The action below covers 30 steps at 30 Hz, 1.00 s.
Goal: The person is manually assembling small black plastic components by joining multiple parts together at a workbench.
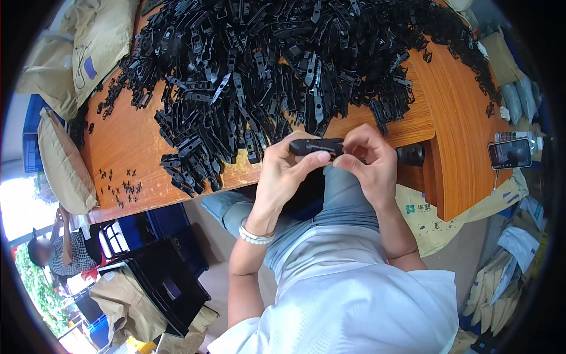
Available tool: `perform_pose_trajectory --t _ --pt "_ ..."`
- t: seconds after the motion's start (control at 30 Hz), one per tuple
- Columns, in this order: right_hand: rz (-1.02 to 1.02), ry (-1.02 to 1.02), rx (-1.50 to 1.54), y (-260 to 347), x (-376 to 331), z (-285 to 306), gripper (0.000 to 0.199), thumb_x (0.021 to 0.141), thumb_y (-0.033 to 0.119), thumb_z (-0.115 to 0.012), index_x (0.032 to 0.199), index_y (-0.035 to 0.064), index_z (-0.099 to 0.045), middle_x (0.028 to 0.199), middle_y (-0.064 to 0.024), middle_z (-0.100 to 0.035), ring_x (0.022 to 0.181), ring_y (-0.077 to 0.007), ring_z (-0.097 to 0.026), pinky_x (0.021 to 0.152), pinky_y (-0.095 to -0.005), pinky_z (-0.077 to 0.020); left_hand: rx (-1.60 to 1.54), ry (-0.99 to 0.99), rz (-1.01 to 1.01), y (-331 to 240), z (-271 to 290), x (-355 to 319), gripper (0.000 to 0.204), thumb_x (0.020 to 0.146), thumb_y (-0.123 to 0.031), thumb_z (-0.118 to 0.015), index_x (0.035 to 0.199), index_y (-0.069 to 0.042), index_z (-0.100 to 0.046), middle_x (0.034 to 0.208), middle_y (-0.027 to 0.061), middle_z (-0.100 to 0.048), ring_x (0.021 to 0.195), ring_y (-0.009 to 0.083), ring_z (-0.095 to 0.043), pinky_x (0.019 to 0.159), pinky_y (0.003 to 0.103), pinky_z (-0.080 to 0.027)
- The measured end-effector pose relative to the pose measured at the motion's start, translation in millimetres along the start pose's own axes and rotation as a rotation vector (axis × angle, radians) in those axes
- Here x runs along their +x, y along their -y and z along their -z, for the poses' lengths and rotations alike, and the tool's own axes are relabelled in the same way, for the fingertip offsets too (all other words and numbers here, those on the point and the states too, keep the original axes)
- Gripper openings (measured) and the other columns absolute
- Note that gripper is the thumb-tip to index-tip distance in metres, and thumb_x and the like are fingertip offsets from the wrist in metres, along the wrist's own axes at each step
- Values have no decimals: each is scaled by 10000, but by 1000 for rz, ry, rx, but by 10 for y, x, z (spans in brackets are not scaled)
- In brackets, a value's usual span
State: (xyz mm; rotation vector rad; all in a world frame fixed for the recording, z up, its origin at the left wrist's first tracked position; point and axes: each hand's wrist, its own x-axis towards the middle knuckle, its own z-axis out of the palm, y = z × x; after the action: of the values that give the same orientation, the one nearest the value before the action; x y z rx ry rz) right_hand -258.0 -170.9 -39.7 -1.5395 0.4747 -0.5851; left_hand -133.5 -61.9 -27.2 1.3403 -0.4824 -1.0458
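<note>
Above the lap, by the near edge of the orange-brown wood-grain table (pixel 125 154), the long, narrow black plastic part (pixel 309 146) lies roughly level in the left hand (pixel 284 171), gripped between thumb and fingers along its near side. The right hand (pixel 377 168) has its bent thumb and forefinger at the part's right end; whether they pinch the part itself or some tiny piece cannot be told. For good work here, the left grip should stay firm but not squeeze, since thin plastic like this would probably flex, with the thumb clear of the end being worked. The right fingertips would do best to press in line with the part, lightly, without twisting. Working apart from the large tangled heap of black plastic parts (pixel 236 71) seems wise, as a dropped piece could easily be lost there.
</note>
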Motion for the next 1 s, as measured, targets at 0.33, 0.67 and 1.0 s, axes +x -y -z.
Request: perform_pose_trajectory --t 0.33,0.67,1.0 --pt "-36 -160 268 -56 -23 24 198 831 102 -605 942 -61 -601 810 -66 -572 647 -92 -547 516 -184 -376 488 250 -433 -208 37 268 149 778 -106 -628 820 36 -606 710 75 -541 661 147 -520 591 267 -414" --pt "-139 -69 257 -154 -109 39 165 822 43 -594 935 -76 -597 806 -67 -553 618 -95 -557 479 -175 -361 1311 -351 -692 -244 44 1469 154 741 -196 -638 761 -51 -686 694 128 -618 659 306 -605 609 372 -481" --pt "-167 -12 283 -210 -94 -40 152 811 -6 -582 947 -73 -592 826 -64 -556 655 -102 -584 505 -176 -389 1563 -293 -483 -356 64 1490 245 689 -272 -678 699 -27 -667 690 154 -631 664 302 -622 611 366 -495"
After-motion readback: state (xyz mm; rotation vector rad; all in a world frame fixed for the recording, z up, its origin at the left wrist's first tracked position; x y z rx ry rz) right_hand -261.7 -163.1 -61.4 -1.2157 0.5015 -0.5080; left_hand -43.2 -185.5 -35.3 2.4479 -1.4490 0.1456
